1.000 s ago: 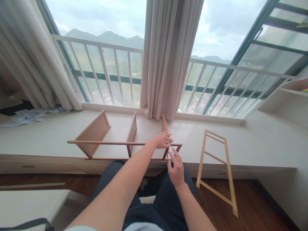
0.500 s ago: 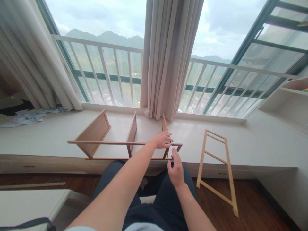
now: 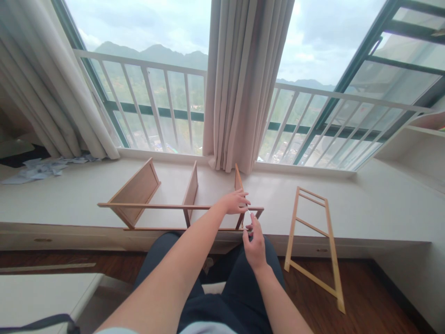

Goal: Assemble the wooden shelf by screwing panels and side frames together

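Observation:
A brown wooden shelf unit [image 3: 167, 206], a part frame with three boards across it, lies on its side on the white ledge. At its right end, my left hand [image 3: 233, 202] is closed over the last board [image 3: 238, 178], fingers bent around its near corner. Just below and to the right, my right hand [image 3: 255, 246] pinches a thin silvery rod [image 3: 249, 212], which slants up toward my left fingertips. The rod's kind is too small to make out, and its far tip is hidden by my left hand.
A light wooden ladder-like frame [image 3: 312, 227] leans against the ledge [image 3: 368, 208] on the right, its foot on the dark floor. Crumpled papers [image 3: 38, 169] lie far left. Curtains [image 3: 239, 83] and a white railing [image 3: 153, 99] stand behind. A white surface [image 3: 45, 297] is lower left.
My right fingers have shifted slightly and curled in more, and more of the thin rod shows between the hands. My left hand and the shelf unit have stayed put.

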Tool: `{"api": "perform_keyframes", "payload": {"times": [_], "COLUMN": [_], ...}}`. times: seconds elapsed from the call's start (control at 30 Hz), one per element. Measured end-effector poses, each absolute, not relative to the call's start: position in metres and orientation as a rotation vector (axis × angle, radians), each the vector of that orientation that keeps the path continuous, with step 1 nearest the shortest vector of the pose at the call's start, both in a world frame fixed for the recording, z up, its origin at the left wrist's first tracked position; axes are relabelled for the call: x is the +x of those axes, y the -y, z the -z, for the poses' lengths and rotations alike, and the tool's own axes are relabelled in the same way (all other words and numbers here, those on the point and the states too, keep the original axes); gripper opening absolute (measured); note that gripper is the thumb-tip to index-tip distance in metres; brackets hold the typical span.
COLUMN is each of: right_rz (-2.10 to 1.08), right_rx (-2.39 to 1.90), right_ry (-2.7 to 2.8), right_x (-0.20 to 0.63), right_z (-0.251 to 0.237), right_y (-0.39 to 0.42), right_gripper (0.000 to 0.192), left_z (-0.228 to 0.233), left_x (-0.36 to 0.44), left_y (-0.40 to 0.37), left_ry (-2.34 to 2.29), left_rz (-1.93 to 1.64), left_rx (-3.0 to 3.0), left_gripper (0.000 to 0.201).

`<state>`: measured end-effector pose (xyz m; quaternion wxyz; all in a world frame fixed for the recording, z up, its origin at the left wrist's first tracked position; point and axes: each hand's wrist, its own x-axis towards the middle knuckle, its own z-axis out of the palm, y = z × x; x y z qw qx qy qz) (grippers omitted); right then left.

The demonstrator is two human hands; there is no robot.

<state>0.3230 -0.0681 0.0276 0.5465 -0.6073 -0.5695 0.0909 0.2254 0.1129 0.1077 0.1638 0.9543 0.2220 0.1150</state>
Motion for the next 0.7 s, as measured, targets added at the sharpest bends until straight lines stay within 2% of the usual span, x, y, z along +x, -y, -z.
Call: {"api": "perform_keyframes", "payload": {"times": [0.7], "right_rz": [-0.389], "right_rx": [-1.422], "right_ry": [1.203], "right_x": [0.3217], "right_z": [-0.0263], "right_y": [0.07], "right_gripper": [0.061], "left_z": [-0.1039], "left_x": [0.2266], "left_y": [-0.1159], "left_ry": [-0.636], "left_rz": [-0.312], "left_rx": [2.721], "left_gripper": [0.036]}}
